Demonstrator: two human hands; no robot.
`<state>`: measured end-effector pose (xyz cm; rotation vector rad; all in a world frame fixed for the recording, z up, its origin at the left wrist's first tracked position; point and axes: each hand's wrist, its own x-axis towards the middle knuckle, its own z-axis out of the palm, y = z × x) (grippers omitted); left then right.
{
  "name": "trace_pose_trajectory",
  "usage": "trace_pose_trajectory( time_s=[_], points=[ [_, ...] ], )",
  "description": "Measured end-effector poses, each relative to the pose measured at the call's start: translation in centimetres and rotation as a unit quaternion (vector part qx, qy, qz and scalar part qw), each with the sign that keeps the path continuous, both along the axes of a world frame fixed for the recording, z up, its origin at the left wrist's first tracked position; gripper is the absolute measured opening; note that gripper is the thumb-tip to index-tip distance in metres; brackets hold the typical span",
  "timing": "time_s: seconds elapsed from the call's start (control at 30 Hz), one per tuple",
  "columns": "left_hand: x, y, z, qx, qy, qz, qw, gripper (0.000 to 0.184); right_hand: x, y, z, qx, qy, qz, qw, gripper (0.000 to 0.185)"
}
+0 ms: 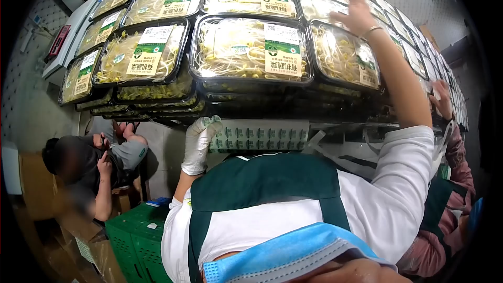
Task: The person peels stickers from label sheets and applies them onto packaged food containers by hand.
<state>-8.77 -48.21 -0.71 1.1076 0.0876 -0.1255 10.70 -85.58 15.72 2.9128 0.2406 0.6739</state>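
My left hand [200,141], in a white glove, is closed on the left end of a sheet of green-printed stickers [257,135]. The sheet hangs between my apron and the front edge of the stacked packs. My bare right hand [357,14], with a bracelet at the wrist, reaches over the top layer, fingers apart. Below it sits a clear-lidded black tray of bean sprouts [340,55]; whether my fingertips touch a lid I cannot tell. Another bean sprout tray [236,47], with a green and cream label, lies in front of me.
Rows of labelled sprout trays [162,5] stretch back and to the right. A co-worker's hand [443,97] is at the stack's right side. A person [97,167] sits low on the left, near a green crate [136,238] and cardboard boxes [36,186].
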Motion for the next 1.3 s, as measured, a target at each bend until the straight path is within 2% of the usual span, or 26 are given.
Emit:
trace_pose_trajectory(
  time_s=[0.03,0.1,0.13,0.17,0.23,0.3,0.37,0.43,0.5,0.57,0.63,0.7,0.73,0.77,0.8,0.83,0.87,0.9,0.97,1.07,1.1,1.17,1.2,1.23,1.3],
  points=[
    [-0.2,0.3,-0.2,0.001,0.001,-0.004,1.0,0.003,-0.7,-0.9,0.8,-0.006,0.008,-0.085,0.996,0.079],
    [-0.4,0.6,-0.7,0.027,0.016,0.029,0.999,0.003,-4.3,-1.9,1.6,0.089,-0.04,-0.051,0.994,0.074],
    [-0.3,0.8,-1.1,0.018,0.019,0.021,0.999,0.004,-7.0,-0.4,2.4,0.301,0.033,-0.007,0.953,0.07],
    [-0.3,0.9,-1.4,0.009,0.024,0.014,1.0,0.006,-9.5,1.6,2.6,0.498,0.104,0.037,0.86,0.066],
    [-0.4,0.5,-0.4,0.009,0.015,0.014,1.0,0.004,-13.1,3.9,1.4,0.52,0.126,0.122,0.836,0.055],
    [-0.6,0.3,0.1,-0.008,-0.023,-0.031,0.999,0.003,-13.9,5.2,0.5,0.505,0.067,0.143,0.848,0.051],
    [-0.7,0.0,0.6,-0.019,0.004,-0.043,0.999,0.004,-14.2,6.0,0.2,0.471,0.062,0.12,0.872,0.054],
    [-0.7,-0.3,1.0,0.05,0.048,-0.057,0.996,0.006,-14.7,7.3,0.1,0.352,0.026,0.118,0.928,0.055],
    [-0.6,-0.3,-0.3,0.078,0.041,-0.061,0.994,0.01,-14.2,6.7,-0.4,0.343,0.039,0.11,0.932,0.057],
    [-0.8,-0.1,-0.9,0.092,0.05,-0.08,0.991,0.01,-13.4,4.6,-1.2,0.113,-0.072,0.07,0.989,0.062],
    [-1.3,0.3,-1.4,0.091,0.069,-0.094,0.989,0.009,-13.5,1.3,-0.1,0.023,-0.031,-0.096,0.995,0.072],
    [-2.0,0.2,-1.5,0.02,0.014,-0.047,0.999,0.009,-14.8,-4.6,1.3,0.1,-0.078,-0.114,0.985,0.068],
    [-1.9,0.8,-2.9,0.031,-0.026,-0.071,0.997,0.011,-16.1,-7.4,1.7,0.274,-0.061,-0.096,0.955,0.064],
    [-2.0,1.0,-4.5,0.009,-0.03,-0.057,0.998,0.011,-17.0,-9.2,1.9,0.439,-0.041,-0.071,0.895,0.06],
    [-2.1,0.8,-4.3,-0.005,0.003,-0.07,0.998,0.01,-18.0,-9.3,1.8,0.51,-0.055,-0.06,0.857,0.051],
    [-2.3,0.6,-3.7,-0.016,0.036,-0.083,0.996,0.01,-18.5,-9.4,1.5,0.527,-0.039,-0.064,0.847,0.049],
    [-2.0,-0.1,-3.0,0.031,0.065,-0.068,0.995,0.009,-18.4,-9.7,0.8,0.522,-0.032,-0.052,0.851,0.048],
    [-2.2,-1.1,-1.6,0.03,0.075,-0.06,0.995,0.01,-18.1,-9.7,0.1,0.517,-0.025,-0.036,0.855,0.046],
    [-1.7,-1.3,-2.7,0.067,0.011,-0.09,0.994,0.011,-17.3,-9.2,-0.5,0.484,-0.057,-0.031,0.872,0.043],
    [-2.1,-4.6,-1.3,0.032,0.008,-0.068,0.997,0.009,-16.1,-10.0,-1.3,0.322,-0.031,-0.074,0.943,0.042],
    [-2.2,-5.9,-0.8,0.035,0.007,-0.064,0.997,0.009,-16.3,-10.1,-1.1,0.265,-0.009,-0.069,0.962,0.044],
    [-2.4,-8.8,-0.1,0.026,0.026,-0.07,0.997,0.008,-16.8,-10.6,0.1,0.096,-0.004,-0.135,0.986,0.054],
    [-2.3,-10.1,-0.5,0.02,0.024,-0.068,0.997,0.008,-16.4,-12.5,-0.1,0.073,0.028,-0.161,0.984,0.065],
    [-2.2,-11.4,-0.4,0.02,0.024,-0.064,0.997,0.008,-15.8,-14.0,0.3,0.053,0.06,-0.2,0.976,0.065],
    [-1.9,-14.3,-0.4,0.041,0.002,-0.094,0.995,0.007,-13.5,-17.8,0.7,0.022,0.042,-0.17,0.984,0.06]
  ],
)
